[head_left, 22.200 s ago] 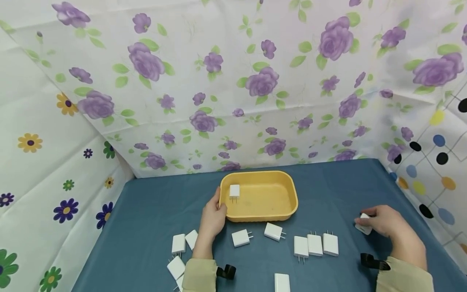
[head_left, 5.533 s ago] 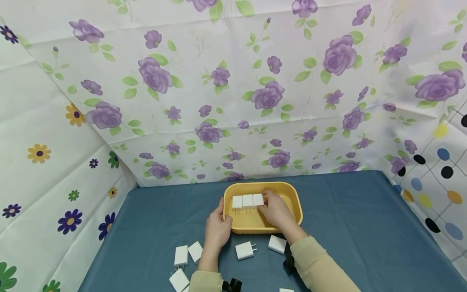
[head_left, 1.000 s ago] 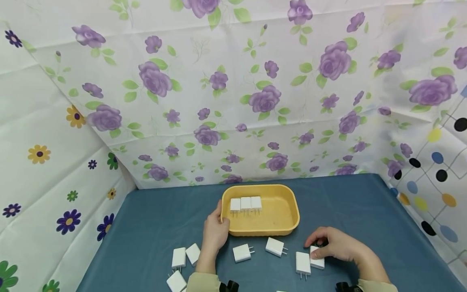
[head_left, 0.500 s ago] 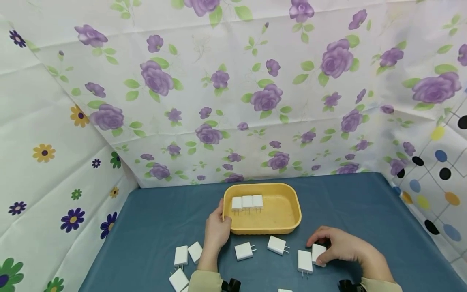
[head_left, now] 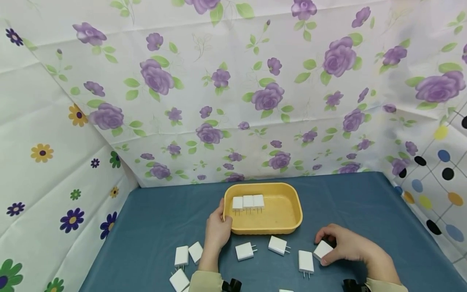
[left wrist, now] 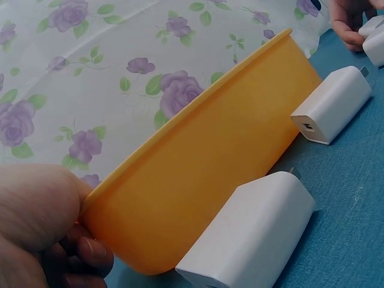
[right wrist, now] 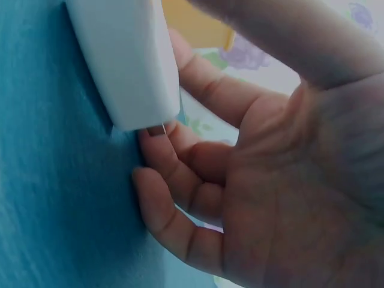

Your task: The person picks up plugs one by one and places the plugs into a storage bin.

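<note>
Right hand [head_left: 349,244] out at the tray's four o'clock, thumb and fingers clamped on a charger [head_left: 322,250] sitting askew; whether it touches the blue cloth [head_left: 164,221], I can't tell. Just off its eight o'clock, a second charger [head_left: 305,261], prongs to six. Over to the left hand [head_left: 217,232]: fingers and thumb clamped on the yellow tray [head_left: 280,221] at eight o'clock. Inside, towards ten, three chargers [head_left: 248,202] in a side-by-side row, prongs to six! Outside, a charger at five [head_left: 278,245], another at seven [head_left: 244,252], both prongs towards three, and a cluster [head_left: 181,257] out at eight.
</note>
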A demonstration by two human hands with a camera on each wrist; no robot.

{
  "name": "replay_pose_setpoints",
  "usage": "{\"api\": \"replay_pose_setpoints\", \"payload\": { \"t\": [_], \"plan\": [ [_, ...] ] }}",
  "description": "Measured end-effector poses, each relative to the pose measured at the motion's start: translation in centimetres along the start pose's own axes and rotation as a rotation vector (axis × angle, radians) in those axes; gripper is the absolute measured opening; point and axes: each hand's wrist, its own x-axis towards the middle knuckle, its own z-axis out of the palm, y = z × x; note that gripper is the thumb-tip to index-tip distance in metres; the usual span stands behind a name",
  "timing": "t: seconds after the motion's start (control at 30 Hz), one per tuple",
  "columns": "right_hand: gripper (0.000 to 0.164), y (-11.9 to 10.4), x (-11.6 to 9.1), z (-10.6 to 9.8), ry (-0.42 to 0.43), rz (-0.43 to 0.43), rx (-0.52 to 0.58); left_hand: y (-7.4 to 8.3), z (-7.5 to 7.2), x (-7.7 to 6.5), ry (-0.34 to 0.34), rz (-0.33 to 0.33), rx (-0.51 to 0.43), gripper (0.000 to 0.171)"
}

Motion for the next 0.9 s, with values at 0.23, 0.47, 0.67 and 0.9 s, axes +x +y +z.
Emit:
{"api": "replay_pose_setpoints", "payload": {
  "t": [0.23,0.47,0.67,0.9],
  "plan": [
    [0.042,-0.1,-0.1,0.1,0.006,0.025,0.039,0.2,-0.1,0.0,0.003,-0.005,0.000,0.065],
    [0.043,0.3,0.2,0.3,0.045,0.006,0.009,0.1,0.1,-0.1,0.000,-0.015,0.003,0.065],
    [0.043,0.4,0.2,0.2,0.044,0.015,0.021,0.1,0.1,-0.3,-0.005,-0.024,-0.004,0.065],
    [0.041,1.3,-0.1,0.0,0.029,-0.033,0.054,0.0,0.0,-0.1,-0.005,0.001,-0.001,0.066]
  ]
}}
